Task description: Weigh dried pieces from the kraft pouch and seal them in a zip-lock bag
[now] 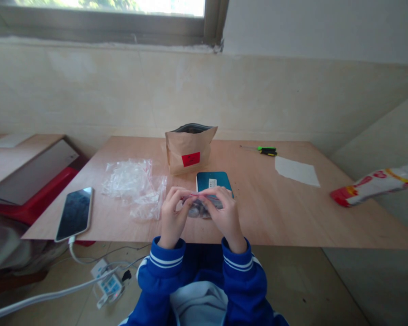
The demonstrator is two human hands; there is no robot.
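Between my two hands is a small clear zip bag [197,210] with greyish pieces inside, its red-striped top edge pinched on both sides. My left hand [174,213] closes thumb and forefinger on the left part of that edge. The right part of it is pinched by my right hand [225,213]. Just behind the bag lies a flat teal device [215,179] with a white label, partly hidden by my fingers. A brown paper pouch [190,151] with a red label stands open at its top, farther back.
Loose clear zip bags [132,185] are heaped to the left, near a phone [75,213] plugged into a white cable. At the right are a screwdriver [267,148], a yellow-and-black tool [268,153], white paper [296,171] and a red-and-white bottle [374,185].
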